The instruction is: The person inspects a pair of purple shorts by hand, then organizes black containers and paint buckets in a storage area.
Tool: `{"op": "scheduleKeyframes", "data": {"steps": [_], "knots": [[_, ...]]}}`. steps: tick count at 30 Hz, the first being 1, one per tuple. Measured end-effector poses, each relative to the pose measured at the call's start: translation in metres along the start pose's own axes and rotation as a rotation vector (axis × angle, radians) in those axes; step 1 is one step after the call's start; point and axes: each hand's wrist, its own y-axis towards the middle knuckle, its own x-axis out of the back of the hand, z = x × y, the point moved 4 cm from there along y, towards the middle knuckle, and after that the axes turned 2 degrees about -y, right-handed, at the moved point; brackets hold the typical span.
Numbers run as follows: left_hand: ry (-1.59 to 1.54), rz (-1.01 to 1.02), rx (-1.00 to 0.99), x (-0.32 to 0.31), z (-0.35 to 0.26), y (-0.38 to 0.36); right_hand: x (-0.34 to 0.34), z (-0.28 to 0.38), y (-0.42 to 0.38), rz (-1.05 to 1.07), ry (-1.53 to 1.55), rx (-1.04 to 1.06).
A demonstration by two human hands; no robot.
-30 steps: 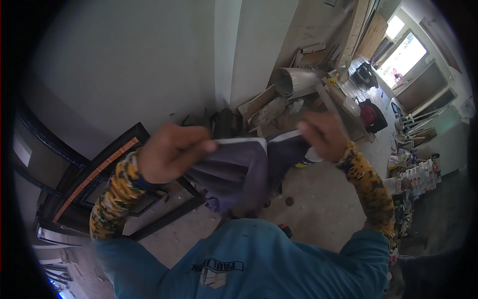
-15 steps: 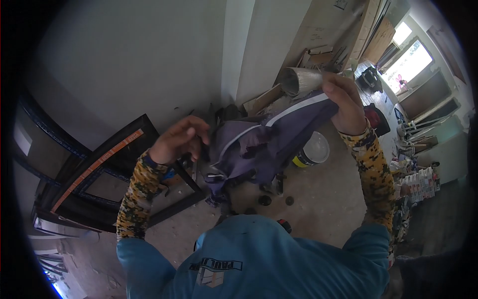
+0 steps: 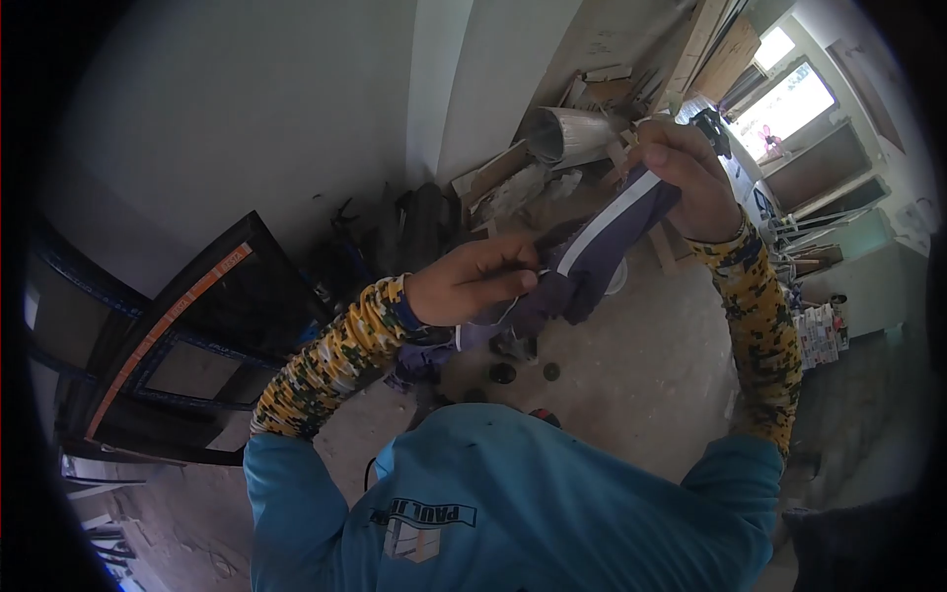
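A dark purple garment (image 3: 617,242) with a white stripe is stretched up between my two hands. My right hand (image 3: 691,178) grips its upper end, fingers closed over the cloth. Lower and to the left, my left hand (image 3: 478,281) pinches the garment near the white stripe, thumb and fingers together. The rest of the cloth hangs below my left hand, bunched and partly hidden behind the wrist.
Black frames with an orange strip (image 3: 168,335) lean at the left. A pale cylindrical bin (image 3: 562,136), wood scraps and boards lie along the wall (image 3: 296,89). A white bucket (image 3: 618,277) is partly behind the cloth. Small dark round items (image 3: 502,373) lie on the floor.
My left hand has moved right and closed on the garment; before, its fingers were apart at the cloth's left side. The garment is now narrower and more folded, and the view has shifted slightly.
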Motion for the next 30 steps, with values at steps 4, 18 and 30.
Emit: {"op": "scheduleKeyframes", "data": {"steps": [4,18,30], "knots": [[-0.217,0.010,0.118,-0.003,-0.018,-0.004,0.008,-0.018,-0.014,0.244,-0.618,0.029],[0.866,0.324,0.077,-0.051,-0.146,-0.083,-0.090,0.035,-0.105,0.521,-0.522,0.320],[0.589,-0.751,0.151,0.041,-0.063,-0.164,0.004,-0.098,-0.093,-0.360,0.066,-0.037]]}}
